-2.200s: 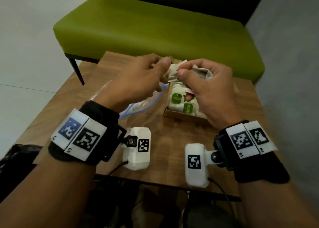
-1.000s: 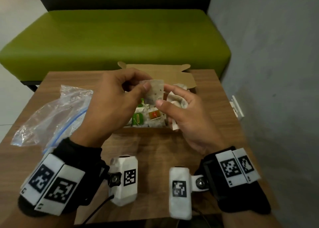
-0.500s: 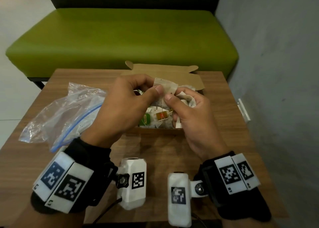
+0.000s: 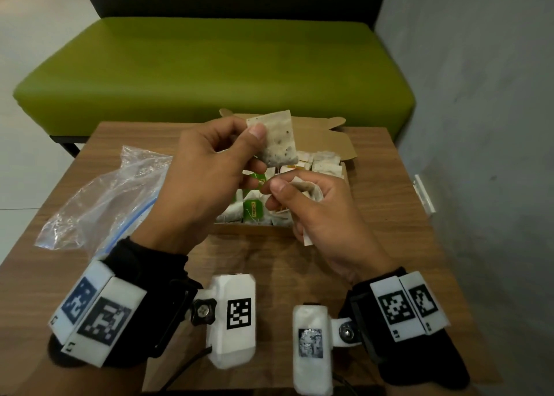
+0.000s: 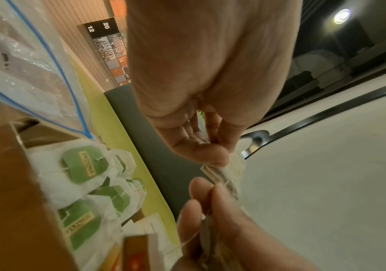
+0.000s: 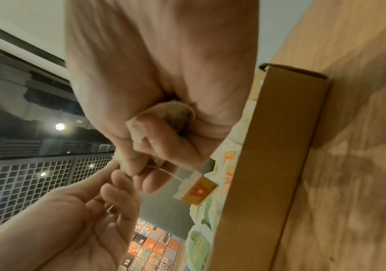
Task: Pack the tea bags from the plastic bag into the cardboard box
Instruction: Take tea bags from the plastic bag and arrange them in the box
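We pinch one tea bag (image 4: pixel 280 139) by its upper corner between left hand (image 4: pixel 207 173) thumb and forefinger, lifted above the open cardboard box (image 4: pixel 335 143). Just below, our right hand (image 4: pixel 317 212) clenches a crumpled tea bag (image 4: pixel 311 190), thumb and forefinger nipping a string — its orange tag (image 6: pixel 198 190) dangles beside the box wall. Beneath both grips, bagged teas with green Twinings tags (image 4: pixel 253 212) fill the box. Left of the grip lies the clear zip plastic bag (image 4: pixel 105 197) on the wooden table (image 4: pixel 389 215); beyond it stands a green bench (image 4: pixel 209 65), with a grey wall (image 4: pixel 479 95) rightward.
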